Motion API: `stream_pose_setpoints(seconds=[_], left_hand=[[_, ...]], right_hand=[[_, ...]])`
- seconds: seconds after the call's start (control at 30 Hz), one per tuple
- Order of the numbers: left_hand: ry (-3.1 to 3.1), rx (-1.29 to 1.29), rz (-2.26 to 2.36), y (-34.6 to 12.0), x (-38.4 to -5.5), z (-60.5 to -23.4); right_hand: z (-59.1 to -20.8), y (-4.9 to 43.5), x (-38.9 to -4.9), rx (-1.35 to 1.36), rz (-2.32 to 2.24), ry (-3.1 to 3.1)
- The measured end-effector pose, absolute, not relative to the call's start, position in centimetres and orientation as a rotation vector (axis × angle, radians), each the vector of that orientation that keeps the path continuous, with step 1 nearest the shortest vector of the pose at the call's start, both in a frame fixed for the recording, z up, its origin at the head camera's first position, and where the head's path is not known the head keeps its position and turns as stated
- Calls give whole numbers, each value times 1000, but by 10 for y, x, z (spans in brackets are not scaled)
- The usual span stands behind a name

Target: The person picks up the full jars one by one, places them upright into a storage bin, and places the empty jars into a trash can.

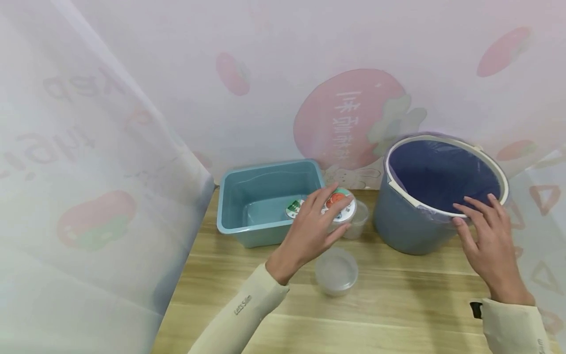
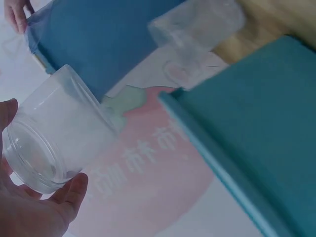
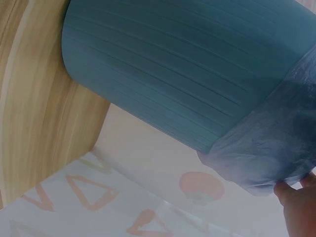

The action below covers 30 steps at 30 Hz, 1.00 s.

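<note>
Fingers of my left hand (image 1: pixel 311 223) curve round a clear plastic jar (image 2: pixel 69 128), near the teal bin's right rim. A round printed top with an orange picture (image 1: pixel 338 202) shows beneath these fingers in the head view; another printed patch (image 1: pixel 294 208) lies left of them, its support hidden. My right hand (image 1: pixel 488 243) rests at the near right rim of the blue bucket (image 1: pixel 407 231), fingers spread and relaxed. In the right wrist view, its thumb touches the thin purple bag (image 3: pixel 261 168) folded over the rim.
A teal rectangular bin (image 1: pixel 261 228) stands left of the jars. One clear jar (image 1: pixel 357 221) is between bin and bucket; a second clear round container (image 1: pixel 337 273) sits nearer on the wooden table (image 1: pixel 398 305). Printed white sheeting (image 1: pixel 265 113) hangs behind and at the sides.
</note>
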<state>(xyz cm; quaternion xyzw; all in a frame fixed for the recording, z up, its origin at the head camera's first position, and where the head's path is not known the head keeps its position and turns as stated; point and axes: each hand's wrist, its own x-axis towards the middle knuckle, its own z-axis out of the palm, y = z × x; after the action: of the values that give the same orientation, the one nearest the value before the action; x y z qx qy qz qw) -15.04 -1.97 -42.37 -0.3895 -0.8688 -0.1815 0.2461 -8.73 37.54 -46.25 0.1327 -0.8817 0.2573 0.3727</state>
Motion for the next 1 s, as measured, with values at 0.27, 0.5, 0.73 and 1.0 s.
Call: stream_pose_setpoints(seconds=[0.27,0.5,0.73,1.0], left_hand=[[-2283,-1120,-480,23,-167,-389],[-2255,-1159,-419,53,-179,-356],[-2240,-1175,-389,89,-187,-338],[-2208,-1157,-284,125,-191,-338]], right_hand=[[-463,374,-88,339,663,-2261],[-466,368,-90,349,681,-2225],[-466,366,-91,334,665,-2229],[-467,364,-93,346,646,-2193]])
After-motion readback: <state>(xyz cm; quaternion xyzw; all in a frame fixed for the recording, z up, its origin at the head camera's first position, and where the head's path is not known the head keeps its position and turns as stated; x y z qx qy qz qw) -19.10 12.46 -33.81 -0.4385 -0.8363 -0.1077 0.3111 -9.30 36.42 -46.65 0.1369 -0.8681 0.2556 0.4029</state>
